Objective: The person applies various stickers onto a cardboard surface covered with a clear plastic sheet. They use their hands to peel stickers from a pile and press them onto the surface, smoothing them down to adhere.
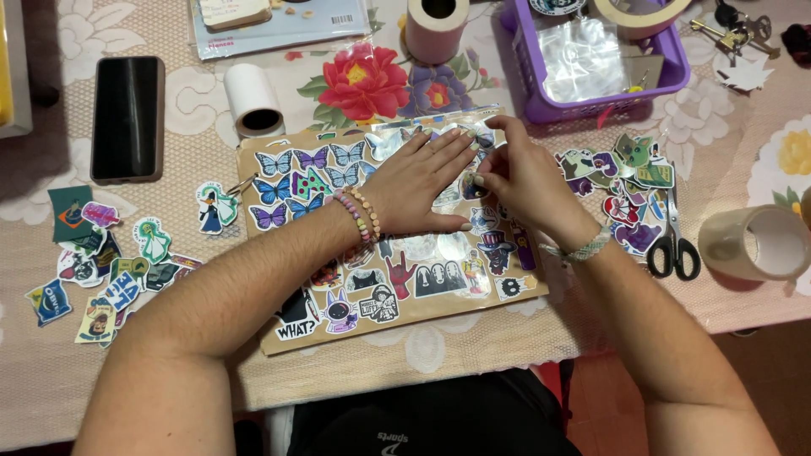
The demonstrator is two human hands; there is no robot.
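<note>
A brown cardboard sheet covered with several stickers lies in front of me; butterfly stickers fill its upper left. My left hand presses flat on the sheet's middle, fingers spread, a bead bracelet on the wrist. My right hand sits just to its right, its fingertips pinching at a small sticker or a bit of clear film near the sheet's upper edge. What it pinches is mostly hidden by the fingers.
Loose stickers lie at left and right. Scissors and a clear tape roll sit at right. A purple basket, a white paper roll, a pink roll and a black phone line the back.
</note>
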